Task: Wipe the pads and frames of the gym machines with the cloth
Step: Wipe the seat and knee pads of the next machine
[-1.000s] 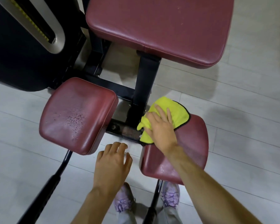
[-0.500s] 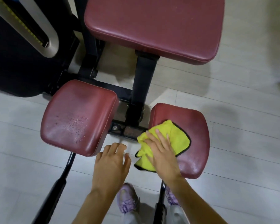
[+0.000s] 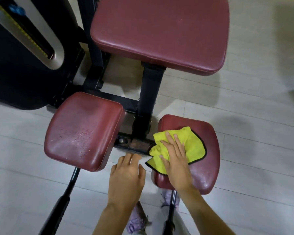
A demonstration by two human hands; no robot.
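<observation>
Left to right: droplet-speckled maroon vinyl left pad (image 3: pixel 83 131); black steel frame crossbar (image 3: pixel 134 146); your left hand (image 3: pixel 126 178), fingers loosely spread, empty, hovering below the crossbar; your right hand (image 3: pixel 176 160), fingers spread flat, pressing the yellow black-edged microfibre cloth (image 3: pixel 192 146) onto the maroon vinyl right pad (image 3: pixel 209 145)

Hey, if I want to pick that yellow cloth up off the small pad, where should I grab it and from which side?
Probably the bunched corner of the yellow cloth that hangs off the inner edge of the right pad, near the frame bar. Come from the gap side: the folds there stand free to pinch, while the rest lies flat under the right hand. The left hand hovers nearby.
</observation>
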